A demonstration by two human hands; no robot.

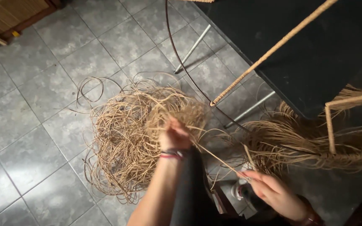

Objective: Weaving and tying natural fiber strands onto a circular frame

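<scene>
Rattan strands (pixel 126 138) lie in a loose, wiry tangle on the grey tiled floor (pixel 30 125), beside a black worktop (pixel 315 54). Left hand (pixel 173 136) fingers close around a clump; right hand (pixel 273 192) fingers pinch one taut strand (pixel 218 159) running between them.

The light is dim and soft; my floor tiles (pixel 34 104) carry a pale sheen at left, while the far right sinks into near black. My hands (pixel 174 136) blur with motion, and the edges bend slightly.
</scene>
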